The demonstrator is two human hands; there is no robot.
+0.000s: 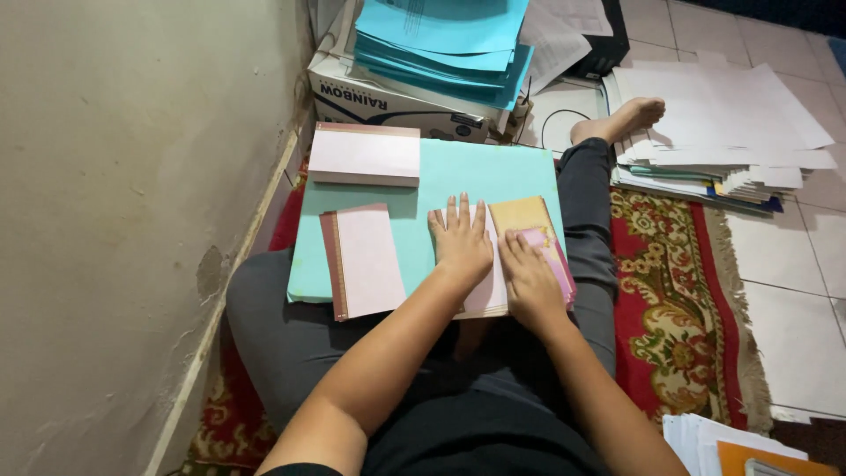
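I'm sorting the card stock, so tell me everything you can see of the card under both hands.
The pale pink folded card lies flat on the turquoise paper board across the person's lap. It looks like thin card, opened, with a gold patterned flap on its right side and a pink edge beneath. The left hand presses flat on its middle; the right hand rests on the flap side.
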